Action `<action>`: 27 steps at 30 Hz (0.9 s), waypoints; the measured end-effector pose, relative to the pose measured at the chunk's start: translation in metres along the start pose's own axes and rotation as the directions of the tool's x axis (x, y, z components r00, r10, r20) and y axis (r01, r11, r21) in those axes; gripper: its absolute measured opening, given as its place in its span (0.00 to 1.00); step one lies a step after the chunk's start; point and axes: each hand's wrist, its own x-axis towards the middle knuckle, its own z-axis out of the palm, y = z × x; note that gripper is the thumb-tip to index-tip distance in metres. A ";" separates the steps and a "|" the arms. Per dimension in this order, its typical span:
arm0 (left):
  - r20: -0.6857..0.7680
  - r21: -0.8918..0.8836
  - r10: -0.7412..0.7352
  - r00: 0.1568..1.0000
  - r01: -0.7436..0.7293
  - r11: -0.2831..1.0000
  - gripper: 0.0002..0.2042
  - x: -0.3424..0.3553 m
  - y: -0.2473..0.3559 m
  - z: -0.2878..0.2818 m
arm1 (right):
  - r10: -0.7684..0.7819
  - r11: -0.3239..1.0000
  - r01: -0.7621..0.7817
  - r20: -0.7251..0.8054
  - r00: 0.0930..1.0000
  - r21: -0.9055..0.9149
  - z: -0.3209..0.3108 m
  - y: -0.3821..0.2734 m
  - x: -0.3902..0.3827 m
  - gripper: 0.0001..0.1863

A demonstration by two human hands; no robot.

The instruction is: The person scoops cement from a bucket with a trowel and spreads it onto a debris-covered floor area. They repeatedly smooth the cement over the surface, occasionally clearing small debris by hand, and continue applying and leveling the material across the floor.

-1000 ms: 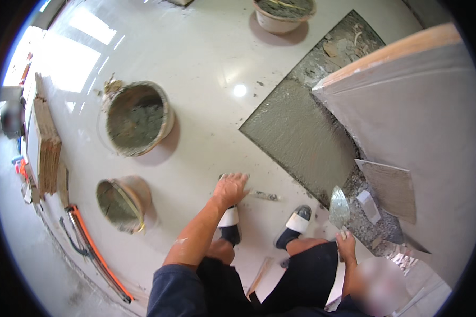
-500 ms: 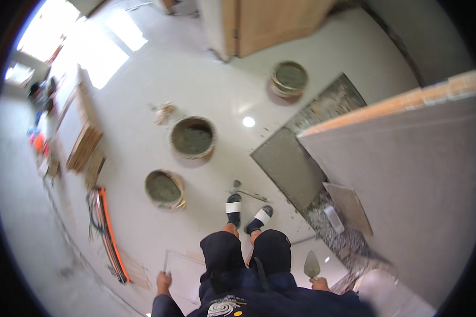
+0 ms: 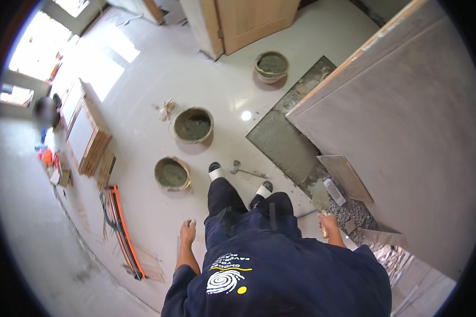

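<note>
I am standing and looking down at my dark trousers and white slippers. My right hand is shut on the handle of a pointed trowel, whose blade points at the gravel beside a small grey tile piece. At my side hangs my left hand, fingers loose, with nothing seen in it. A hammer lies on the floor between my feet and the grey mortar bed.
A large grey tile slab leans at the right. Three mortar-filled buckets stand around: one ahead, one near my left foot, one by the wooden door. Stacked tiles and orange cables lie left.
I have risen from a crouch to standing, so the floor looks farther away. My left hand has come off the floor to my side. The trowel stays in my right hand.
</note>
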 end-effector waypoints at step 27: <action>-0.069 -0.080 0.140 0.988 -0.145 0.986 0.17 0.346 0.104 -0.252 | 0.311 0.949 -0.313 -0.052 0.949 -0.030 0.229 -0.105 -0.065 0.21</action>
